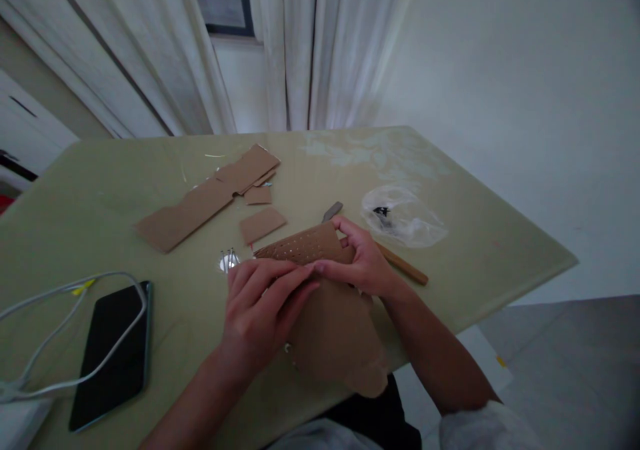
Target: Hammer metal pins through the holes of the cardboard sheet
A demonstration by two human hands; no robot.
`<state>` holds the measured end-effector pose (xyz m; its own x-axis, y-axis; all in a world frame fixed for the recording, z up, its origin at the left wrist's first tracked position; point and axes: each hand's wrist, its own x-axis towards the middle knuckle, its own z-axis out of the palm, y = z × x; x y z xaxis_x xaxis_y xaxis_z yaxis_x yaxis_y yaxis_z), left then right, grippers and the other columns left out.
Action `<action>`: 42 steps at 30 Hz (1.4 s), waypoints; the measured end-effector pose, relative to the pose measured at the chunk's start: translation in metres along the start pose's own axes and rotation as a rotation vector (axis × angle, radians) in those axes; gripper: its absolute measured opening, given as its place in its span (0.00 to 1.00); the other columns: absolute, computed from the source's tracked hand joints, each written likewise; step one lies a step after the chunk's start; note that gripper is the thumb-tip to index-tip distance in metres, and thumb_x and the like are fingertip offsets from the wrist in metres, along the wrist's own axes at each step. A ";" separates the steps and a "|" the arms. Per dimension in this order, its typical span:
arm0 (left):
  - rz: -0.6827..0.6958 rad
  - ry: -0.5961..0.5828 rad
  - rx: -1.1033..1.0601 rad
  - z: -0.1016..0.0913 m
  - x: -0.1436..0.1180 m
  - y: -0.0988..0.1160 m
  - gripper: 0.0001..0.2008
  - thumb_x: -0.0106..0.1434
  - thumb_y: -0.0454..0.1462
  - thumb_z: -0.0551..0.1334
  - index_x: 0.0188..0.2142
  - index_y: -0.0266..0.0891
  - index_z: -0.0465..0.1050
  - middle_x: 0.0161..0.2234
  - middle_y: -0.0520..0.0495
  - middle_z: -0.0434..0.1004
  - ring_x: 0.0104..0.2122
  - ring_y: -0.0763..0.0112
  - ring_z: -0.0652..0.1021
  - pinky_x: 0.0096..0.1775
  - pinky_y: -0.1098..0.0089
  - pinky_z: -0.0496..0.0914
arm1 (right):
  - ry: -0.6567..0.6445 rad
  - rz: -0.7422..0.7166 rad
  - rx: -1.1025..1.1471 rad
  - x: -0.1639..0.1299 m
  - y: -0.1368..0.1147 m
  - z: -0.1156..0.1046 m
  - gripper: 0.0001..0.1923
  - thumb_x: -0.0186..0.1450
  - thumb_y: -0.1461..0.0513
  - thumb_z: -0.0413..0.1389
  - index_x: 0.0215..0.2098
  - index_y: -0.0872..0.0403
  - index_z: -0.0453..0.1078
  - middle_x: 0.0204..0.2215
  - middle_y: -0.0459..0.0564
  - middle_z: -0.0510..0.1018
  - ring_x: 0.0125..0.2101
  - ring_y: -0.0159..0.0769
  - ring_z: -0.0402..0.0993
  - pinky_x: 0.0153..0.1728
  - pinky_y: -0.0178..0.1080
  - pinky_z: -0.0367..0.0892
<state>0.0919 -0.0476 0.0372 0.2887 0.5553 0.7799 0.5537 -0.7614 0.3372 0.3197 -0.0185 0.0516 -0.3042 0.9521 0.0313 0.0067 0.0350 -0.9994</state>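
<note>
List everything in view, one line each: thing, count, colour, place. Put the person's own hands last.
perforated cardboard sheet: 1, brown, near table edge, held by both hands
cardboard pieces: several, brown, far left of centre
phone: 1, black, near left, face down or screen off
cable: 1, white, looped over the phone
pins: a few, silver, standing just left of the held sheet
wooden-handled tool: 1, brown handle, behind the right hand
plastic bag: 1, clear, right of centre, something dark inside
table: 1, pale green
curtains: white, behind the table
left hand: on the sheet's near side
right hand: gripping the sheet's right end
</note>
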 end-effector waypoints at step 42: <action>-0.850 -0.616 0.538 -0.026 -0.020 -0.130 0.22 0.71 0.43 0.52 0.56 0.36 0.75 0.49 0.31 0.85 0.52 0.39 0.82 0.52 0.47 0.76 | 0.060 -0.015 0.302 0.002 0.003 -0.004 0.27 0.60 0.58 0.77 0.51 0.50 0.70 0.40 0.47 0.87 0.35 0.36 0.87 0.35 0.35 0.83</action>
<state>-0.0060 0.0316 -0.0084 -0.0848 0.9961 -0.0238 0.9657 0.0880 0.2445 0.3232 -0.0155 0.0491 -0.2452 0.9687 0.0380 -0.2833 -0.0341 -0.9584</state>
